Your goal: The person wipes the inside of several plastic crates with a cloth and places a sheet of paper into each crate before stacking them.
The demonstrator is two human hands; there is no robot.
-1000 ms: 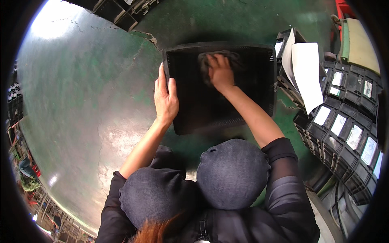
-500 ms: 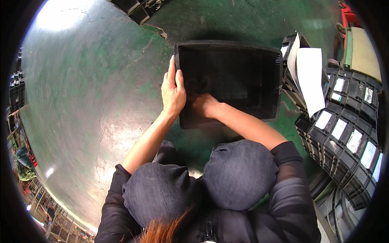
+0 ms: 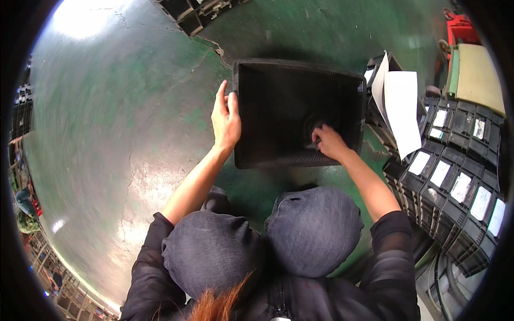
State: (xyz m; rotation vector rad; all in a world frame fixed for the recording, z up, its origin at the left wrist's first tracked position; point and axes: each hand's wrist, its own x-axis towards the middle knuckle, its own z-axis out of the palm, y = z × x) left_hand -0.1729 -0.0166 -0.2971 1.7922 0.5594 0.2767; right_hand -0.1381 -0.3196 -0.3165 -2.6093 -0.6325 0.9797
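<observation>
A black plastic crate (image 3: pixel 300 159) lies in front of my knees, its open side facing me. Along its left outer wall my left hand (image 3: pixel 227 125) presses flat, fingers stretched and a little apart. My right hand (image 3: pixel 327 142) is inside, near the lower right of the crate, with its fingers curled. Under those fingers bunches a dark piece that looks like a cloth (image 3: pixel 312 134); its outline blurs into the black crate bottom.
Stacked black crates (image 3: pixel 450 176) with pale labels line the right side. White paper sheets (image 3: pixel 401 109) hang over another crate beside mine. More crates (image 3: pixel 187 13) stand at the far edge. The green floor (image 3: pixel 128 117) is cracked and shiny.
My right hand has moved right across the inside of the crate, from near its left wall to the lower right. My left hand stays at the left wall.
</observation>
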